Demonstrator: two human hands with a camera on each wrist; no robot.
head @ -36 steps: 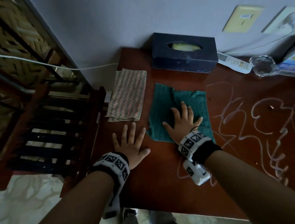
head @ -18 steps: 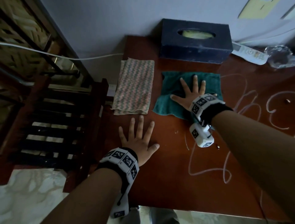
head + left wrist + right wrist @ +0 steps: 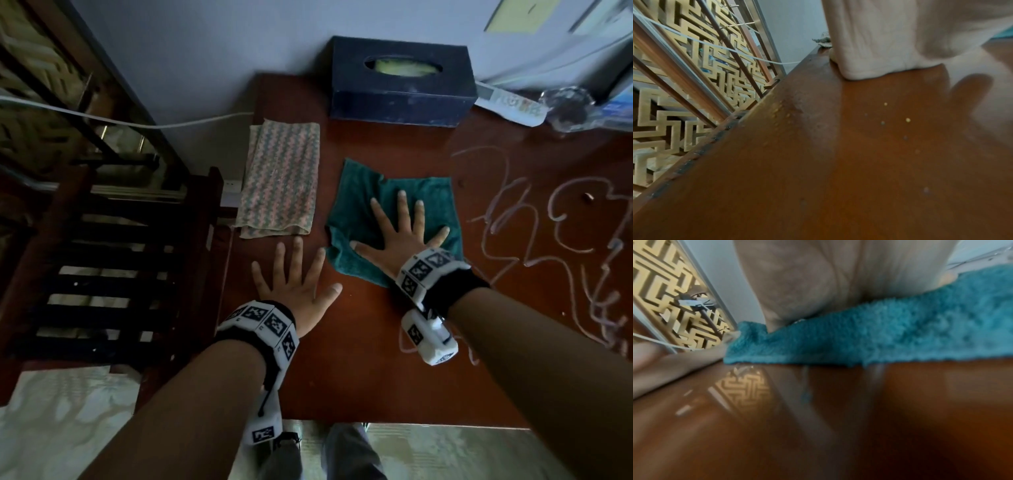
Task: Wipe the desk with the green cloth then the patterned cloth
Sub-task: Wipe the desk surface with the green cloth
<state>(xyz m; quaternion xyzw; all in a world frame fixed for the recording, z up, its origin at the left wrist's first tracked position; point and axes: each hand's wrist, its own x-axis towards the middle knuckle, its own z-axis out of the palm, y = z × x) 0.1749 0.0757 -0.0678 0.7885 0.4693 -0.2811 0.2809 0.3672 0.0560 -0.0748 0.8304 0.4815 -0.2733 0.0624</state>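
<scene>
The green cloth (image 3: 363, 202) lies flat on the brown desk (image 3: 342, 359), and my right hand (image 3: 400, 233) presses on it with straight, spread fingers. In the right wrist view the palm (image 3: 838, 280) bears down on the teal terry cloth (image 3: 900, 337). My left hand (image 3: 294, 281) rests flat on the bare desk just left of the cloth, fingers spread. The patterned cloth (image 3: 281, 178), folded and zigzag-striped, lies at the desk's left edge beyond the left hand. White scribbles (image 3: 548, 233) cover the desk's right part.
A dark blue tissue box (image 3: 400, 89) stands at the back against the wall. A white remote (image 3: 507, 102) and a clear glass object (image 3: 565, 102) lie at the back right. A dark slatted chair (image 3: 113, 267) and lattice screen (image 3: 684, 81) are left of the desk.
My right hand has slid the green cloth away toward the tissue box and then back toward me. The left hand has stayed flat in place.
</scene>
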